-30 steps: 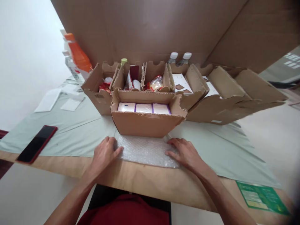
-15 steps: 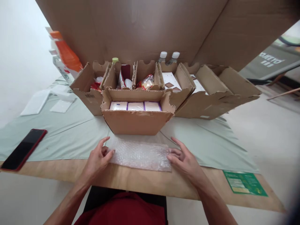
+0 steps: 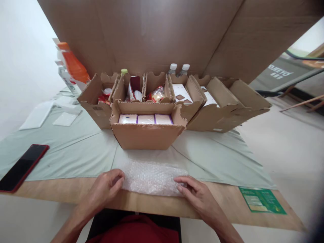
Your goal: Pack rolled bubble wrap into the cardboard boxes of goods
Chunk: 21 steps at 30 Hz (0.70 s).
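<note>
A sheet of clear bubble wrap (image 3: 152, 177) lies near the front edge of the wooden table (image 3: 162, 206). My left hand (image 3: 106, 189) pinches its left end with curled fingers. My right hand (image 3: 194, 192) grips its right end, fingers closed on the edge. Just behind the wrap stands an open cardboard box (image 3: 146, 133) holding three white packs with purple edges (image 3: 145, 118).
A row of open cardboard bins (image 3: 177, 98) with snacks and cards stands behind the box, backed by a tall cardboard wall (image 3: 152, 30). A red-cased phone (image 3: 21, 167) lies at the left on the pale green cloth (image 3: 76, 148). An orange bottle (image 3: 73, 65) stands far left; a green label (image 3: 262, 200) lies right.
Both hands drew the bubble wrap toward the table's front edge and went from lying flat on it to gripping its two ends. The view shifted slightly.
</note>
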Tool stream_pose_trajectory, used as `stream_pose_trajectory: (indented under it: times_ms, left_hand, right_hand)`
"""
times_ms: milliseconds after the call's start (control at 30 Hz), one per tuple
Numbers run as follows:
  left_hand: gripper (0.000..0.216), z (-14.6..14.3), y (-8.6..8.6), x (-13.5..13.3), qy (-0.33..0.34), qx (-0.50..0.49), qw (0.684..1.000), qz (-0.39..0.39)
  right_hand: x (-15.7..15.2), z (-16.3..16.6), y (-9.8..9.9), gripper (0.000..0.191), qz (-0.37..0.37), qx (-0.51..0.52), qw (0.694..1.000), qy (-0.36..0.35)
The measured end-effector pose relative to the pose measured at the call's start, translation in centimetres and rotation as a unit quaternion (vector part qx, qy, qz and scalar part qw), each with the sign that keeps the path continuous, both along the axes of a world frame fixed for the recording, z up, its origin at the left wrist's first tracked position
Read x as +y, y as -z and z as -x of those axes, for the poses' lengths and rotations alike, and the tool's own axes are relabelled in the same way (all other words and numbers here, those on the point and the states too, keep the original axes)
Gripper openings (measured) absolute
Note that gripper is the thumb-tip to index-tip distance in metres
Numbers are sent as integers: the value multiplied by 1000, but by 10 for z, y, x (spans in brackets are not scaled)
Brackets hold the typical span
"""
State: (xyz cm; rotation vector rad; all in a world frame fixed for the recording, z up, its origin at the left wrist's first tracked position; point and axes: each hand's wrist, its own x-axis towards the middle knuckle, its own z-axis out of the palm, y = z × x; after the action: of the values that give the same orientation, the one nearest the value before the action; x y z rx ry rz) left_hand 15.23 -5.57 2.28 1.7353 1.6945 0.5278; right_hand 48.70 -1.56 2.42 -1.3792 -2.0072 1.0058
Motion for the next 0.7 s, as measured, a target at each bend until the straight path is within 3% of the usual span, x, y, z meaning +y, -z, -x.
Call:
stream_pose_trajectory:
  times_ms: [100, 200, 300, 367, 433, 500, 633, 700]
  left_hand:
    - [21, 0, -32, -13, 74, 27, 985, -153]
    - [19, 3, -73, -13, 107, 44, 945, -306]
    - [18, 7, -104, -3, 72, 72, 919, -382]
    - [17, 10, -113, 4, 43, 78, 910, -404]
    - [16, 13, -111, 7, 21, 61, 919, -389]
    - [17, 16, -98, 8, -6, 24, 946, -323]
    - [32, 22, -51, 4, -45, -40, 995, -86]
    - [38, 25, -26, 0, -47, -57, 997, 16]
  right_hand:
    - [-10, -4, -22, 19, -165, -4, 986, -12]
    - [-12, -6, -56, 25, -313, -9, 950, -5]
    - [-4, -1, -88, 29, -361, 1, 932, 39]
    - [3, 4, -99, 29, -372, 17, 925, 74]
    - [10, 9, -97, 24, -345, 36, 934, 88]
    - [14, 11, -84, 17, -265, 37, 960, 83]
    - [22, 9, -40, 37, -69, -21, 995, 62]
    - [27, 5, -21, 49, -29, -38, 996, 73]
